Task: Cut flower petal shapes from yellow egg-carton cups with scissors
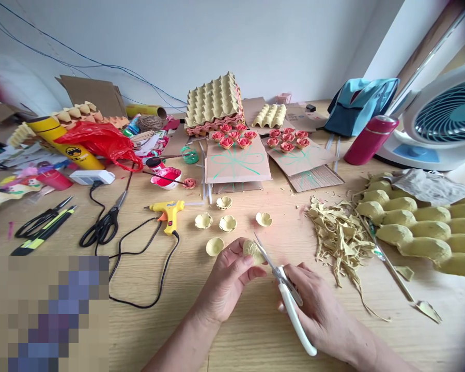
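Observation:
Between the fingers and thumb of my left hand (229,276) is a pale yellow egg-carton cup (252,250), its rough outside turned up. My right hand (313,297) grips white-handled scissors (292,310), whose blades touch or lie just beside the cup's right edge. Behind my hands lie several cut cups: a plain round one (214,247) is nearest my left hand, while a petal-edged cup (228,223) and a lone one (264,219) sit farther back. How far the blades are parted is hard to make out.
Paper trimmings (335,237) and an egg tray (414,222) lie to the right. At left are a yellow glue gun (168,213) with its cord, black scissors (104,227) and a red paint bowl (166,178). Behind, red paper flowers (234,137) stand on cardboard (238,170).

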{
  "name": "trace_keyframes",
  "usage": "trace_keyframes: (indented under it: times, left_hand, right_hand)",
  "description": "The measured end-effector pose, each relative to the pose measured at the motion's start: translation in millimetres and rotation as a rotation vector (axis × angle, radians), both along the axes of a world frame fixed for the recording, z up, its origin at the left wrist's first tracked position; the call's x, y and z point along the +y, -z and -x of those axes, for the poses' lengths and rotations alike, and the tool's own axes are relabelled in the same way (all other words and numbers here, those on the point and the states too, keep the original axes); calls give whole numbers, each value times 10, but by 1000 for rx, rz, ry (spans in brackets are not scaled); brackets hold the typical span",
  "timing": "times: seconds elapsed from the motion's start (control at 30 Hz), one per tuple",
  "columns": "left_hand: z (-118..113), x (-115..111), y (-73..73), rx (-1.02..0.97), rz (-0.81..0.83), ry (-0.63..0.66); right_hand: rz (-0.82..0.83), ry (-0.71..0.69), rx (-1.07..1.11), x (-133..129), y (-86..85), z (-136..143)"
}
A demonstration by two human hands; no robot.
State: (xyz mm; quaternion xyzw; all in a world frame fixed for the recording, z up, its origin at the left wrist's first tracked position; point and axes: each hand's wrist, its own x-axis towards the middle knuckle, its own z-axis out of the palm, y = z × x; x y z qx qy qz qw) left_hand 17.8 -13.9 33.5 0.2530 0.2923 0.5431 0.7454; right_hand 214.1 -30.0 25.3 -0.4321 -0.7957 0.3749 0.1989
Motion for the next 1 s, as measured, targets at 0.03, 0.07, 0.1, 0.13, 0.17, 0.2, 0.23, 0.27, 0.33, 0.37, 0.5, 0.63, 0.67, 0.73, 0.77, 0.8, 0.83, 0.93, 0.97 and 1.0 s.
trace_keyframes:
  times: [0.03, 0.07, 0.1, 0.13, 0.17, 0.2, 0.23, 0.27, 0.33, 0.37, 0.5, 0.63, 0.67, 0.73, 0.77, 0.8, 0.83, 0.93, 0.97, 1.0]
  left_hand:
    - [-1, -1, -2, -5, -2, 7]
    - [-3, -1, -3, -10, -8, 14]
    - [-5, -1, -4, -14, -15, 22]
    - [-9, -1, -3, -17, -21, 28]
    - [-12, 0, -2, -18, -26, 38]
    - [-17, 1, 0, -21, -30, 49]
    - [-21, 1, 2, -27, -33, 60]
    - [-25, 1, 5, -35, -36, 70]
    - [-31, -2, 11, -55, -40, 89]
    - [-32, -4, 14, -64, -45, 98]
    - [-27, -8, 28, -103, -73, 128]
    - [-21, -8, 45, -101, -81, 129]
    - [-21, -9, 49, -96, -82, 128]
    - [-20, -15, 59, -90, -82, 126]
    - [-19, -19, 65, -86, -83, 126]
    - [-17, -22, 71, -82, -86, 127]
    - [-15, -25, 77, -78, -89, 127]
    - [0, -28, 97, -58, -111, 119]
    - [7, -28, 102, -50, -119, 115]
    - [14, -27, 106, -41, -127, 114]
  right_hand:
    - [-24, -9, -5, 4, -5, -5]
    - [-49, -18, -9, 7, -6, -11]
    - [-76, -25, -13, 10, -4, -18]
    - [-105, -31, -17, 13, 1, -23]
    - [-136, -34, -22, 15, 8, -28]
    - [-166, -34, -27, 16, 16, -32]
    - [-194, -33, -32, 17, 25, -35]
    - [-217, -34, -34, 16, 32, -37]
    - [-249, -38, -37, 16, 39, -39]
    - [-258, -42, -38, 16, 40, -39]
    - [-279, -41, -45, 22, 29, -42]
    - [-303, -43, -33, 26, 27, -45]
    - [-310, -47, -30, 24, 28, -45]
    - [-324, -55, -23, 18, 31, -48]
    - [-329, -59, -17, 14, 33, -50]
    - [-331, -61, -10, 11, 33, -52]
    - [-330, -63, -5, 9, 32, -55]
    - [-316, -67, 7, 4, 28, -65]
    - [-311, -68, 10, 2, 26, -69]
    - [-309, -69, 13, 0, 24, -73]
